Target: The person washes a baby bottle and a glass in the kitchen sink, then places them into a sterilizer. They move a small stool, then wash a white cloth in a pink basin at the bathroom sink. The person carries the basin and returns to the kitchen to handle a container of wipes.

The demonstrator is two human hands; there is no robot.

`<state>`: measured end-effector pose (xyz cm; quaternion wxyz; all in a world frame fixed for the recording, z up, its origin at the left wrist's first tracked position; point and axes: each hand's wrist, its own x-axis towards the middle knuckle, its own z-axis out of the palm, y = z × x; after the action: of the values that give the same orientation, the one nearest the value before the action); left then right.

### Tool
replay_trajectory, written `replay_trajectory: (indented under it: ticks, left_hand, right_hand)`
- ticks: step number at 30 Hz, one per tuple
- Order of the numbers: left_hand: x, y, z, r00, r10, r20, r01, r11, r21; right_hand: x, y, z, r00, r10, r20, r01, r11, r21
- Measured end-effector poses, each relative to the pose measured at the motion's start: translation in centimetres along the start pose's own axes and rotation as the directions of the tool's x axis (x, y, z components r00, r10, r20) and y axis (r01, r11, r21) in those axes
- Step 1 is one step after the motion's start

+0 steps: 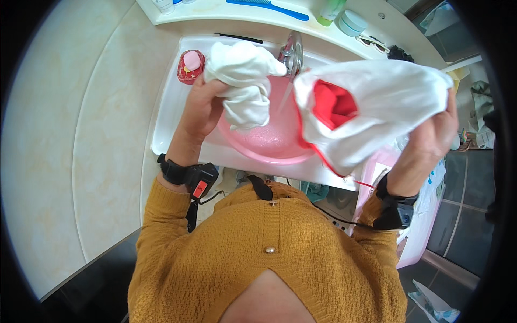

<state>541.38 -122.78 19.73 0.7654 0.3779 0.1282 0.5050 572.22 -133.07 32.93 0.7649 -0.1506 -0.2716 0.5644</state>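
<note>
My left hand point(204, 105) grips a bunched white cloth point(244, 87) above the left side of a pink basin point(268, 159). On the right, my right hand point(436, 127) holds up a white cloth item with red edging and a red inside point(375, 109); its fingers are partly hidden behind the fabric. The basin sits in a white sink point(167, 121), and a stream of water runs into it from a chrome faucet point(296, 52). Bubbly water shows in the basin. The two cloths are apart.
A red soap dish point(184, 76) with pink soap point(192, 60) stands on the sink's left rim. Behind, a shelf point(206, 14) bears a blue comb point(270, 5), a green tube point(329, 14), a jar point(352, 23) and glasses point(371, 43). A pink-edged container point(420, 250) stands at right.
</note>
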Motion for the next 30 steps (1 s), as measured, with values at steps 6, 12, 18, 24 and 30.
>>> replay_trajectory:
  ticks: [6, 12, 18, 24, 30]
  left_hand:
    - [-0.5, -5.4, -3.9, 0.954, -0.300, 0.011, -0.037, -0.084, 0.996]
    - [-0.6, -8.0, -6.3, 0.892, -0.451, 0.007, -0.086, -0.155, 0.984]
    - [1.8, -13.3, -5.8, 0.824, -0.567, 0.010, -0.164, -0.222, 0.961]
    - [1.7, -16.8, -7.9, 0.800, -0.600, -0.015, -0.263, -0.373, 0.890]
    - [2.2, -18.6, -8.8, 0.721, -0.672, -0.169, -0.169, -0.407, 0.898]
  right_hand:
    - [-2.1, 9.7, -9.1, 0.886, 0.254, -0.388, -0.464, 0.504, -0.728]
    - [-5.1, 14.5, -14.7, 0.850, 0.435, -0.297, 0.023, -0.594, -0.804]
    - [-3.2, 20.3, -18.9, 0.651, 0.645, -0.402, 0.131, -0.616, -0.777]
    - [-0.6, 22.1, -24.0, 0.465, 0.853, -0.237, 0.323, -0.412, -0.852]
    - [5.4, 19.2, -24.9, 0.869, 0.495, 0.022, 0.244, -0.390, -0.888]
